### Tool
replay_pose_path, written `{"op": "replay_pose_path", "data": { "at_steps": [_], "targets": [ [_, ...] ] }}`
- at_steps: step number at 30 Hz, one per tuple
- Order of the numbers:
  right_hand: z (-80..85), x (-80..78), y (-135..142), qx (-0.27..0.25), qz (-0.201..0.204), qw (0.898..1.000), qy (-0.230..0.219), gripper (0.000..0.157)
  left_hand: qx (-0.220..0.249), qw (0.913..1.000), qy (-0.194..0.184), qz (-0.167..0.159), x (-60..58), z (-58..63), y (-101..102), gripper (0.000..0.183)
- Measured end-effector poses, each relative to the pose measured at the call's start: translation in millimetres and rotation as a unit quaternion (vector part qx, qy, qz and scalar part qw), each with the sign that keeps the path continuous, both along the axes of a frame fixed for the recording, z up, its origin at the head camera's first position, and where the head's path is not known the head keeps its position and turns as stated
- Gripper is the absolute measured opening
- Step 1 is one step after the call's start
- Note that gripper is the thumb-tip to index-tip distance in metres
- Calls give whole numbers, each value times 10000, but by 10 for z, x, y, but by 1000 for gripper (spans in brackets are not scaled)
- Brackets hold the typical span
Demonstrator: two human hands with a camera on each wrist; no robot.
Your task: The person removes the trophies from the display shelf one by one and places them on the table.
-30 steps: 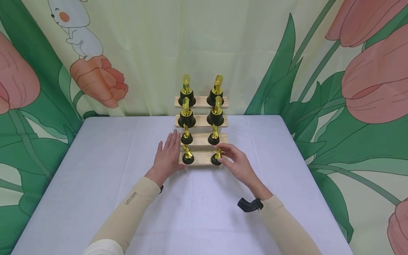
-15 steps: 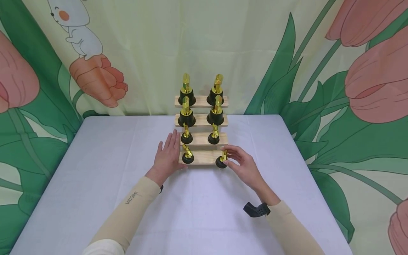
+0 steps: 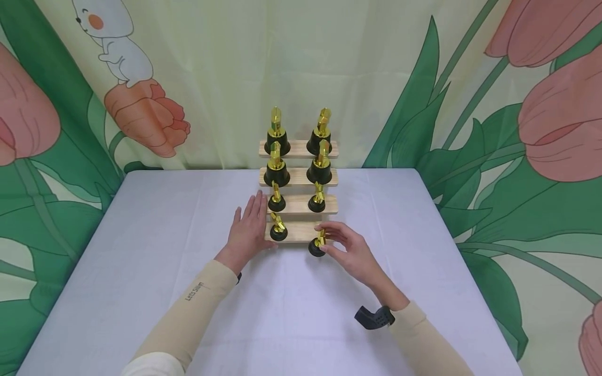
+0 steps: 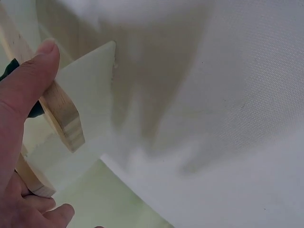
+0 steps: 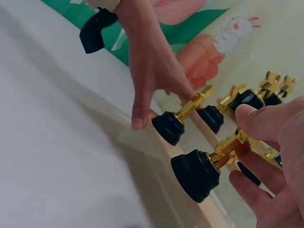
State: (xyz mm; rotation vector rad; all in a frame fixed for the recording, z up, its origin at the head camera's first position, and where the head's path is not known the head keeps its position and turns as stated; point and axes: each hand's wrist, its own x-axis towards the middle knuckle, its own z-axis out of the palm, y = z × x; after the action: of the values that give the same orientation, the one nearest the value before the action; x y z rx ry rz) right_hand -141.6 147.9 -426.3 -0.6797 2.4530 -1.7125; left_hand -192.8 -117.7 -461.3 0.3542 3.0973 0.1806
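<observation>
My right hand [image 3: 352,251] pinches the gold top of a small star trophy [image 3: 316,247] with a black base. That trophy overlaps the front edge of the bottom shelf's right end; in the right wrist view the held trophy [image 5: 195,175] is tilted, its base turned toward the front. My left hand [image 3: 246,228] lies with straight fingers along the left side of the tiered wooden stand [image 3: 298,231], thumb at the bottom shelf's front corner. Another small trophy [image 3: 278,233] stands on that shelf's left end. In the left wrist view the thumb [image 4: 40,69] rests against a shelf end [image 4: 66,118].
Two small trophies, left [image 3: 277,203] and right [image 3: 317,203], stand on the second shelf. Larger trophies [image 3: 276,176] fill both ends of the two upper shelves. A white cloth covers the table [image 3: 291,318]; a printed curtain [image 3: 226,83] hangs behind.
The right hand has taken the small trophy from the bottom shelf's right end, first rightward, then back left and nearer the front edge. The left hand stays at the stand.
</observation>
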Motion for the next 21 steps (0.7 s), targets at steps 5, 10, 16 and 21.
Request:
{"op": "replay_pose_path", "data": {
  "at_steps": [5, 10, 16, 21],
  "targets": [
    [-29, 25, -64, -87, 183, 9998, -90, 47, -68, 10000, -40, -13, -5, 6, -1, 136],
    [-151, 32, -136, -50, 279, 9993, -239, 46, -55, 9997, -217, -11, -7, 46, -13, 134],
    [-416, 23, -223, -127, 508, 9984, -232, 47, -42, 9997, -218, -93, 3, 70, -13, 132],
    [-488, 73, -312, -212, 837, 9962, 69, 44, -70, 9998, -163, -81, 19, 83, -11, 132]
  ]
}}
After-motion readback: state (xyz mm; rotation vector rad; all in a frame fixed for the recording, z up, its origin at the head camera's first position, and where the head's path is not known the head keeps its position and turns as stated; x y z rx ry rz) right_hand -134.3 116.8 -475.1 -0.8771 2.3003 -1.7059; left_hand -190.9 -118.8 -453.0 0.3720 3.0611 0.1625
